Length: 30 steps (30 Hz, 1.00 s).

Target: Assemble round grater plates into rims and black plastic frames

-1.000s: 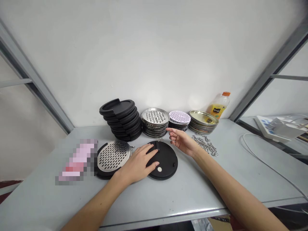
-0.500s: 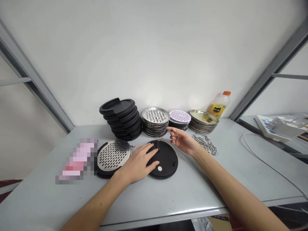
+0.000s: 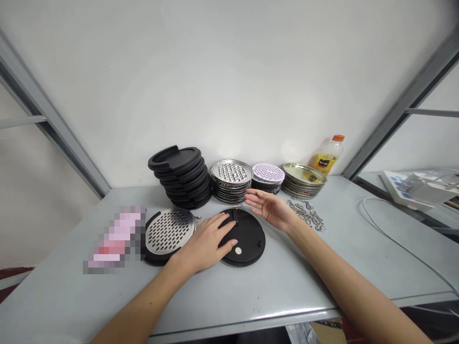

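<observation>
My left hand [image 3: 211, 239] lies flat with fingers spread on the left side of a round black disc [image 3: 247, 241], which rests on the table and bears a white dot and a small clip at its top edge. Above the table, right of that disc, my right hand [image 3: 268, 208] is held with fingers stretched out and nothing in them. Left of my left hand sits a slotted silver plate [image 3: 168, 231] in a black round holder, a metal clasp at its edge. Behind my right wrist lies a heap of metal carabiner clips [image 3: 310, 216].
Along the wall stand stacks of black round holders [image 3: 186, 181], silver grater discs [image 3: 231, 179], lilac-topped perforated discs [image 3: 268, 174] and gold-toned lids [image 3: 304, 180]. A juice bottle [image 3: 328, 157] leans there. A pixelated pink object [image 3: 118, 236] lies left; a white cable [image 3: 405, 241] runs right.
My right hand's fingers have gone from a pointing index with the others curled to all stretched out. My left hand and the black disc have stayed put.
</observation>
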Each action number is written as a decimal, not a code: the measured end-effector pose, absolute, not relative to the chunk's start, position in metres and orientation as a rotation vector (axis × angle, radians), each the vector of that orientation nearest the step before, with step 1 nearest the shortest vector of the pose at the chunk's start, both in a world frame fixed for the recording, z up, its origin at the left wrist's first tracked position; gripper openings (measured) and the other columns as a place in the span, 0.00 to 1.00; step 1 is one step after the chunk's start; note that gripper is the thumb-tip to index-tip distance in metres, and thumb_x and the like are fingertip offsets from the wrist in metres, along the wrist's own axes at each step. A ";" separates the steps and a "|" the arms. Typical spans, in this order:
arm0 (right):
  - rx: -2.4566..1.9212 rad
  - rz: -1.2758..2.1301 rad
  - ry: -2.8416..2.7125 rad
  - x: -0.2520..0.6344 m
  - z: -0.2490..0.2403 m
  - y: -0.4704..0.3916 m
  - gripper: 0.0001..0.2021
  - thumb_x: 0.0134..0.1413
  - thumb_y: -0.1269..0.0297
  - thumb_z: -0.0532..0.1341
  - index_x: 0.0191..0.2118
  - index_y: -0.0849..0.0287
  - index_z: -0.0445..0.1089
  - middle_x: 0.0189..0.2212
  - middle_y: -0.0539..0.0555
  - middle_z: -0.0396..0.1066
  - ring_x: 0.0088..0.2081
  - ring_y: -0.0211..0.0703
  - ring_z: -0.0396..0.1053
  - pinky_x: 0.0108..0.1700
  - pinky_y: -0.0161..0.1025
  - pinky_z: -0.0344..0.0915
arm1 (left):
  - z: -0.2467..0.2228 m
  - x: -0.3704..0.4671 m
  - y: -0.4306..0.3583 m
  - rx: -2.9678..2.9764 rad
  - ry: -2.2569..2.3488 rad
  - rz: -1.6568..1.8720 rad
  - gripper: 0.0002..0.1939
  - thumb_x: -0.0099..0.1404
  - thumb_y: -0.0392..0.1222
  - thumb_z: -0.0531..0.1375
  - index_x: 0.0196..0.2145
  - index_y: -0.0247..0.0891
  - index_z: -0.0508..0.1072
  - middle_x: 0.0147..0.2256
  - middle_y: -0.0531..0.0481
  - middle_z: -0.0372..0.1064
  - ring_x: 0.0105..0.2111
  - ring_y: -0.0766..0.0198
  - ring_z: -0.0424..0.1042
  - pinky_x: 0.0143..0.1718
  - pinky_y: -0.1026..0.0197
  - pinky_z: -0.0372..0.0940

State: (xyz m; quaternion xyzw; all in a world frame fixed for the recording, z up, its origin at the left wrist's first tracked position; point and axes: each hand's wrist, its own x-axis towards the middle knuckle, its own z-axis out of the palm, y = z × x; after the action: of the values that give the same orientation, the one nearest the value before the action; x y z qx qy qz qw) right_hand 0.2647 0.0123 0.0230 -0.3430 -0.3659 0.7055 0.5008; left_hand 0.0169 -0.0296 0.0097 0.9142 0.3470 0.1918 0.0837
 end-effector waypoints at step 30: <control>-0.938 1.585 -0.955 0.264 0.016 0.013 0.13 0.50 0.67 0.67 0.44 0.56 0.74 0.27 0.48 0.73 0.32 0.33 0.71 0.34 0.30 0.68 | 0.011 0.017 -0.031 2.743 1.051 0.516 0.23 0.69 0.48 0.52 0.60 0.40 0.62 0.62 0.43 0.56 0.62 0.53 0.54 0.61 0.48 0.55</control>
State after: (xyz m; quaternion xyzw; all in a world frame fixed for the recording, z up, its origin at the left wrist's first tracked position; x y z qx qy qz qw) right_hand 0.2639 0.0133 0.0163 -0.3893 -0.3965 0.6577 0.5086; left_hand 0.0172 -0.0307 0.0112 0.9168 0.3512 0.1724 0.0798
